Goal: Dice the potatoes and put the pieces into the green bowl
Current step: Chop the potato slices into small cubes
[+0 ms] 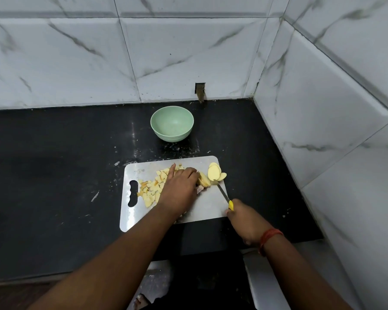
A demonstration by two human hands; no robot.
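Note:
On the steel cutting board [207, 206], my left hand [179, 189] holds down a potato piece [203, 179] with curled fingers, its forefinger stretched out over the pile. My right hand [244, 218] grips the yellow handle of a knife [224, 194]; the blade tip touches the potato beside several round slices [215, 172]. A heap of diced potato pieces [152, 186] lies on the board's left half, partly hidden by my left hand. The green bowl [172, 123] stands behind the board with nothing visible in it.
The board lies on a black counter [54, 166] in a corner of white marble-look tiled walls [323, 108]. The counter's front edge runs just below the board. A small hole in the back wall [199, 90] sits behind the bowl.

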